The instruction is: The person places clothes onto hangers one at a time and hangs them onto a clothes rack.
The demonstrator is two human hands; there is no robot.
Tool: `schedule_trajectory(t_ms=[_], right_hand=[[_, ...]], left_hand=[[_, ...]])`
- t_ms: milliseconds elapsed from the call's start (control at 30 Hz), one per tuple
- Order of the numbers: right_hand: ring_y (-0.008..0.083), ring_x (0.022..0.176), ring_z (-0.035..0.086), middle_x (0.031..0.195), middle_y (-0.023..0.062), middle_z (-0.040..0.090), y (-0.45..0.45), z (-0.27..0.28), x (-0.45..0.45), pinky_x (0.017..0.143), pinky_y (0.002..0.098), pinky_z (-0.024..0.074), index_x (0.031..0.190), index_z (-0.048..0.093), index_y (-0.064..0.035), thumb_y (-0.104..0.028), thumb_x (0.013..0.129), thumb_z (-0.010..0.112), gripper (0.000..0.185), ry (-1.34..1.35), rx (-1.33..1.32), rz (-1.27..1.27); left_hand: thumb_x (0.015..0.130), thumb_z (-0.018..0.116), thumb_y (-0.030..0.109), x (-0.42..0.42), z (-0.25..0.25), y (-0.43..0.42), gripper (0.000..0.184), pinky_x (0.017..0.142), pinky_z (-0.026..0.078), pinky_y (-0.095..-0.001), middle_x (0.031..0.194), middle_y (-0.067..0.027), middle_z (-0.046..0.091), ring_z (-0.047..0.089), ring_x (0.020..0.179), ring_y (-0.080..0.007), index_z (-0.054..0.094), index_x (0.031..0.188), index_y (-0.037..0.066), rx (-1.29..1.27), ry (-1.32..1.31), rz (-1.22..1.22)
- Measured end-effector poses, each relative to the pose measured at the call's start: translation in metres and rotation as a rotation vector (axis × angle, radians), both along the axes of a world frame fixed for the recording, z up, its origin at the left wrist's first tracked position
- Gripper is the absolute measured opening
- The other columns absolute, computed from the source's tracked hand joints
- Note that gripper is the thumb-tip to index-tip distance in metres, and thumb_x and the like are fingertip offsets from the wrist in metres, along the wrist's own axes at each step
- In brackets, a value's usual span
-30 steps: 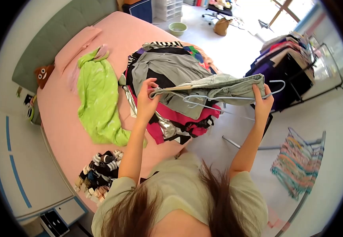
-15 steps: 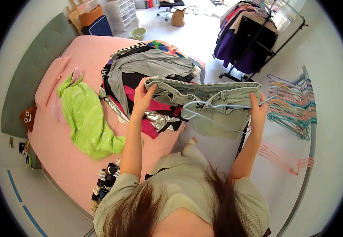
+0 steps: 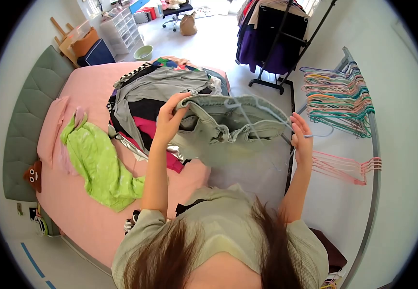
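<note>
In front of me is a pair of pale grey-green denim shorts (image 3: 201,108), the lower part smeared by motion. My left hand (image 3: 168,120) is closed on the left end of its waistband. A light blue hanger (image 3: 320,135) reaches across the waist opening, partly blurred. My right hand (image 3: 302,138) pinches this hanger near its hook, beside the right end of the waistband. Whether those fingers also touch the denim, I cannot tell.
A heap of clothes (image 3: 163,86) and a lime green garment (image 3: 98,161) lie on the pink bed (image 3: 93,231). To the right, many-coloured hangers (image 3: 339,98) and pink hangers (image 3: 341,168) hang on a grey rail (image 3: 373,192). A clothes rack (image 3: 278,43) stands behind.
The shorts' waist has tipped open toward me. My right hand has moved off the waistband's right end and now grips the hanger, which has shifted within the waist opening. My view has turned right.
</note>
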State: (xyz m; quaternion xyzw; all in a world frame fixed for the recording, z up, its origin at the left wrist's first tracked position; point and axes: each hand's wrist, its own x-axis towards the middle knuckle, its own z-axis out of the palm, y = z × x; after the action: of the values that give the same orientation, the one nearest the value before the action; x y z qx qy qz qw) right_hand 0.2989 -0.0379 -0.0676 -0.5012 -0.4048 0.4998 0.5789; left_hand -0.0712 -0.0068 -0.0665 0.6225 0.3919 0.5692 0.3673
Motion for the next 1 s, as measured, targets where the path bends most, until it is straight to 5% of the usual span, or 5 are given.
schedule_trajectory(t_ms=[200,433,733,867,1000], right_hand=[[-0.0009,0.049,0.026,0.056,-0.0106,0.035,-0.021,0.006,0.012,0.044,0.0192,0.0153,0.096,0.066,-0.0014,-0.01,0.088,0.06,0.014,-0.167,0.135,-0.156],[0.0002,0.052,0.029,0.057,-0.0101,0.038,-0.052,0.01,0.036,0.048,0.0205,0.0172,0.089,0.07,-0.001,-0.005,0.079,0.069,0.011,-0.338,0.204,-0.098],[0.0055,0.058,0.05,0.065,-0.0004,0.057,-0.083,0.007,0.073,0.054,0.0179,0.0364,0.088,0.067,0.0037,-0.002,0.081,0.063,0.01,-0.3,0.297,0.043],[0.0015,0.055,0.033,0.059,-0.0086,0.041,-0.102,0.012,0.08,0.05,0.0206,0.0223,0.086,0.069,0.0015,-0.004,0.08,0.067,0.009,-0.291,0.331,-0.046],[0.0013,0.056,0.036,0.063,-0.0078,0.047,-0.126,0.011,0.082,0.05,0.0197,0.0233,0.086,0.069,0.0015,-0.006,0.081,0.066,0.009,-0.204,0.305,-0.075]], left_hand=[[0.078,0.05,-0.008,0.039,0.028,-0.005,0.03,0.082,0.042,-0.0286,0.101,-0.0082,0.06,0.053,0.095,-0.0197,0.06,0.105,0.002,0.157,0.333,-0.107],[0.079,0.049,-0.005,0.069,0.044,-0.017,0.03,0.073,0.04,-0.0253,0.091,-0.0058,0.055,0.051,0.085,-0.0159,0.06,0.106,0.002,0.088,0.353,-0.152],[0.082,0.049,-0.004,0.108,0.034,-0.033,0.026,0.076,0.041,-0.0251,0.095,-0.0064,0.051,0.05,0.084,-0.0148,0.053,0.107,0.001,0.051,0.288,-0.229],[0.085,0.052,-0.005,0.133,0.033,-0.05,0.032,0.075,0.04,-0.0224,0.09,-0.0024,0.049,0.048,0.084,-0.0107,0.049,0.115,0.005,-0.011,0.001,-0.359],[0.083,0.056,-0.004,0.144,0.025,-0.057,0.032,0.078,0.042,-0.0224,0.092,-0.0036,0.054,0.052,0.092,-0.0095,0.052,0.114,0.004,-0.074,0.174,-0.384]])
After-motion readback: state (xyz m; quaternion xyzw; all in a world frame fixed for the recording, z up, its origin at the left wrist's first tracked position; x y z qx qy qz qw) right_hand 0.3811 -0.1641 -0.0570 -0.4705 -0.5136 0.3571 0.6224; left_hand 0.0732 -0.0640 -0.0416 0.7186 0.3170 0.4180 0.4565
